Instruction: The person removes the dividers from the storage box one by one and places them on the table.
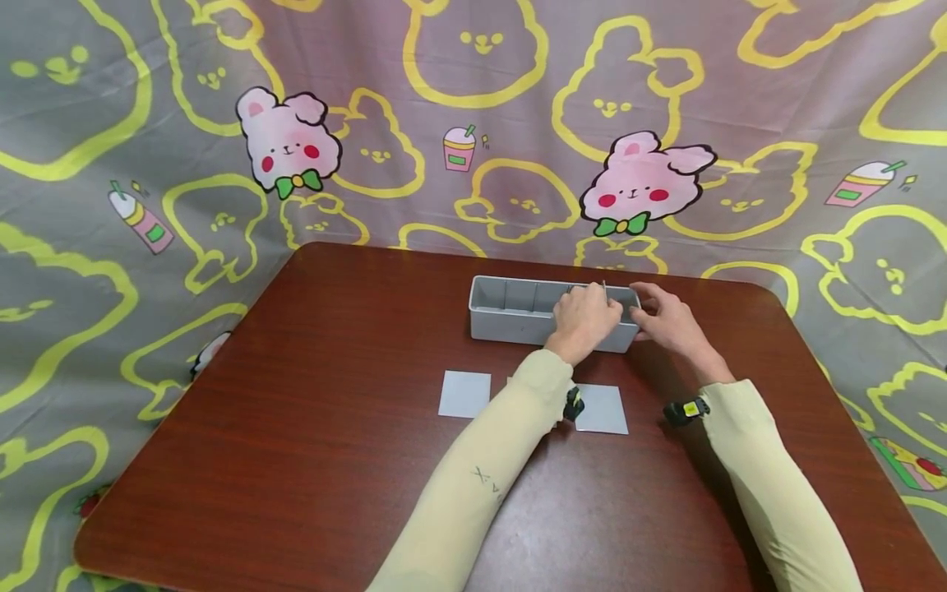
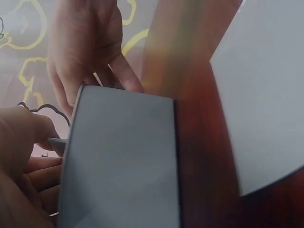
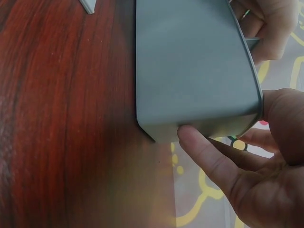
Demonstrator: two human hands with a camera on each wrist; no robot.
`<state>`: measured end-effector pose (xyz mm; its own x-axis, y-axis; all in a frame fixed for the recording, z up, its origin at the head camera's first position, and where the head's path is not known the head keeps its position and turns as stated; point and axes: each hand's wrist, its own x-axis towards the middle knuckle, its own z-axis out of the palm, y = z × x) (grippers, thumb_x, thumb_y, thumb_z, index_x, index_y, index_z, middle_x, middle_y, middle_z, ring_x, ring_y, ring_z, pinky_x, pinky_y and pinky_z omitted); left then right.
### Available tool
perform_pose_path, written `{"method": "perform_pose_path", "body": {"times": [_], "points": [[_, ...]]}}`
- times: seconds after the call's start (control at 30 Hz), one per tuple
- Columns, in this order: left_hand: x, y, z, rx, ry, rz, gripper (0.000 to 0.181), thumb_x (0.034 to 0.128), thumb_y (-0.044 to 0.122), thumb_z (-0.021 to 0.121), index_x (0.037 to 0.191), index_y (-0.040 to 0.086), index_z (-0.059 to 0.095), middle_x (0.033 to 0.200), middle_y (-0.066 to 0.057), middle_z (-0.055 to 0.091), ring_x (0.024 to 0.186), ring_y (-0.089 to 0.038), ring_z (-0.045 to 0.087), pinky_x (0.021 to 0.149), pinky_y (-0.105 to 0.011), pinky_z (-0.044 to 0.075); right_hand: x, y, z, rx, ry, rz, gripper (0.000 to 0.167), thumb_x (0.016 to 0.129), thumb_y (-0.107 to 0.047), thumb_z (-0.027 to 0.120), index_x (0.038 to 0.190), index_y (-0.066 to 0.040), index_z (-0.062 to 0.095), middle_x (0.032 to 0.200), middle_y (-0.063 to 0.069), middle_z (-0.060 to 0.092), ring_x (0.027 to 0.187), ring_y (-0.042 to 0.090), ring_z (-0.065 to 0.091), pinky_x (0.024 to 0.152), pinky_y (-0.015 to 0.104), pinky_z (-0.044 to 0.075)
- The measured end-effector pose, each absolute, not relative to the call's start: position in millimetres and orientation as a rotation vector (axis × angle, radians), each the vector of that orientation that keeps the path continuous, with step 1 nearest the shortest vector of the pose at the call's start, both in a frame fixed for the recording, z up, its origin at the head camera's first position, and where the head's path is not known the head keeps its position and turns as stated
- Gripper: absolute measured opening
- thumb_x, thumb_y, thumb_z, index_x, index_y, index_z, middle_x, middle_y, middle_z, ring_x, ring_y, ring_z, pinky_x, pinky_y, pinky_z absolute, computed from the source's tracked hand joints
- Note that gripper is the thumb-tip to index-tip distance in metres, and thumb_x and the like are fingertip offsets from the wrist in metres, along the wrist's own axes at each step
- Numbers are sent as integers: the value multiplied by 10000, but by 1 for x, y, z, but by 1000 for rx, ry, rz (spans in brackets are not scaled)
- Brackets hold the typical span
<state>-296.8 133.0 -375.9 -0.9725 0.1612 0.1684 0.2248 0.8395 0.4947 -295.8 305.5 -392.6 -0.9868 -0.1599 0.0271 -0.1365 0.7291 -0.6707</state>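
Note:
A long grey divided box [image 1: 518, 327] stands at the back of the table. My left hand [image 1: 586, 319] reaches over its right part and pinches a thin grey piece [image 2: 58, 141] that sticks up at the rim. How far that piece extends into the box is hidden by the hand. At the box's right end is my right hand [image 1: 669, 327], gripping the end wall. In the right wrist view one fingertip [image 3: 188, 134] presses the outer end face, while other fingers of this right hand [image 3: 256, 185] lie by the rim.
Two white square cards, a left one [image 1: 464, 395] and a right one [image 1: 602, 409], lie in front of the box on the brown table [image 1: 355, 460]. Between them my left sleeve [image 1: 473, 485] covers most of another pale edge. A patterned curtain [image 1: 510, 90] hangs behind.

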Motion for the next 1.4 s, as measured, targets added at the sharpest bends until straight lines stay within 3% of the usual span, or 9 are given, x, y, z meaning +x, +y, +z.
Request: {"method": "perform_pose_path", "body": {"times": [0.43,0.7,0.83,0.93,1.1,1.4], "points": [[-296,132,-359,-361,-2803,-791,444,943,277,547,519,175,462,461,51,342,373,-117,334,358,-238,213,-295,305,-392,-231,2901,-1093,553,1004,-247,530,1501,-91,348,1296,312,560,729,219,720,705,413,589],[-296,133,-354,-313,-2753,-707,378,949,322,551,598,187,515,502,53,402,428,-121,449,377,-249,301,-296,304,-392,-202,2904,-1071,545,1000,-258,541,1493,-108,364,1348,307,534,765,282,726,679,306,576],[-295,134,-352,-288,-2759,-695,369,947,321,549,603,191,514,514,56,400,459,-123,472,398,-257,335,-297,304,-392,-186,2896,-1079,537,998,-252,545,1487,-115,372,1352,301,537,790,308,727,710,345,582],[-295,134,-351,-267,-2755,-721,381,942,311,552,584,191,497,508,57,373,463,-120,456,401,-258,334,-296,305,-392,-210,2901,-1073,539,1000,-259,540,1489,-108,369,1308,303,563,788,322,724,708,366,585],[-295,132,-347,-275,-2709,-785,393,932,277,546,562,183,456,511,58,312,451,-113,381,392,-242,292,-296,306,-391,-231,2921,-1063,550,999,-244,549,1492,-91,361,1322,318,540,776,316,727,662,300,578],[-296,120,-340,-282,-2646,-890,420,930,248,557,522,162,507,487,45,382,441,-117,438,403,-219,307,-297,305,-394,-219,2915,-1068,536,993,-201,533,1491,-103,360,1321,307,541,771,271,724,744,455,583]]}}
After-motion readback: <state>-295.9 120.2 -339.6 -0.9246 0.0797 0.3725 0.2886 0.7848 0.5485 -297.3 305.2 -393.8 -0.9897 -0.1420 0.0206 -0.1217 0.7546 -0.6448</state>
